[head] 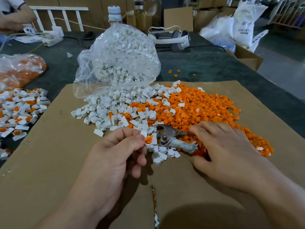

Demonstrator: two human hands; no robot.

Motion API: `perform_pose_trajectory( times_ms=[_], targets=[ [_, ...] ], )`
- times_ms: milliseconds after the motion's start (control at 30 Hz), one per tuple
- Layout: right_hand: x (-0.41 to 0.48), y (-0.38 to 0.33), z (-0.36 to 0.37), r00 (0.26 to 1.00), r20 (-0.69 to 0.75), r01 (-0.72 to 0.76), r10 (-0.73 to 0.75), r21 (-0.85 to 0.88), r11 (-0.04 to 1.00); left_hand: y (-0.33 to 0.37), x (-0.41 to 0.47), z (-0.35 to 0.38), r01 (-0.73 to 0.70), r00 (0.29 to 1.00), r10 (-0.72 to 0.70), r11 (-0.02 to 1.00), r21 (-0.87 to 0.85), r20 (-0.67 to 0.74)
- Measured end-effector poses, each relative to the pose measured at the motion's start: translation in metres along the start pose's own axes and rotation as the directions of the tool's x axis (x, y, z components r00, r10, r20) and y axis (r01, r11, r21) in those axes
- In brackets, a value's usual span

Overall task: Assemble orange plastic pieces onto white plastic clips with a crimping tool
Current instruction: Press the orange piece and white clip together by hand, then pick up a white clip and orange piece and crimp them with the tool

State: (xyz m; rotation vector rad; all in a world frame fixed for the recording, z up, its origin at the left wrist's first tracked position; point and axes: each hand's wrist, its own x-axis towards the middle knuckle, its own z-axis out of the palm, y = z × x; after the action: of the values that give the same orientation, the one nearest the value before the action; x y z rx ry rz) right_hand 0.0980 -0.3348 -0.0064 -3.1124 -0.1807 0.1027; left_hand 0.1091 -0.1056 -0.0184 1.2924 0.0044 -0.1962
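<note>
Pinching orange piece (148,140), left hand (115,156), tool (168,134) beside

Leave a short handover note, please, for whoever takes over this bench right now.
Left hand: pinches a white clip with an orange piece on it.
Right hand: grips the crimping tool, its head beside that clip; I cannot tell whether it is crimped yet.
Supplies: loose white clips and orange pieces heaped on the cardboard; more clips in the clear bag.
Done: assembled pieces piled far left.
Left: both heaps are large.
</note>
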Motion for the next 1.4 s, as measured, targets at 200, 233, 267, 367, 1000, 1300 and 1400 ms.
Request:
perform_pose_trajectory(
  times_ms=[200,233,267,367,1000,1300,1400],
  targets=[
    [0.007,-0.005,-0.003,1.000,-0.021,-0.024,0.023,-0.060,0.998,0.001,0.004,-0.007,-0.008,0.999,0.008,1.000,0.018,-0.044],
    [0.008,-0.010,-0.002,0.999,-0.040,-0.034,0.032,-0.061,0.998,0.002,0.005,-0.007,-0.012,0.999,0.013,1.000,0.026,-0.050],
    [0.010,-0.013,-0.002,0.998,-0.059,-0.041,0.038,-0.062,0.997,0.002,0.005,-0.007,-0.017,0.999,0.019,0.999,0.033,-0.050],
    [0.012,-0.014,0.000,0.992,-0.121,-0.044,0.036,-0.063,0.997,0.002,0.006,-0.007,-0.021,0.998,0.023,0.999,0.040,-0.064],
    [-0.017,-0.016,-0.023,0.930,-0.312,0.283,-0.195,0.268,0.921,0.003,0.004,-0.012,-0.300,0.941,0.332,0.906,0.298,-0.063],
    [-0.019,-0.013,-0.025,0.946,-0.245,0.277,-0.210,0.280,0.919,0.003,0.004,-0.014,-0.345,0.929,0.370,0.891,0.296,-0.032],
    [-0.020,-0.013,-0.026,0.951,-0.215,0.276,-0.220,0.284,0.918,0.003,0.003,-0.013,-0.352,0.926,0.377,0.887,0.299,-0.029]
  ],
)
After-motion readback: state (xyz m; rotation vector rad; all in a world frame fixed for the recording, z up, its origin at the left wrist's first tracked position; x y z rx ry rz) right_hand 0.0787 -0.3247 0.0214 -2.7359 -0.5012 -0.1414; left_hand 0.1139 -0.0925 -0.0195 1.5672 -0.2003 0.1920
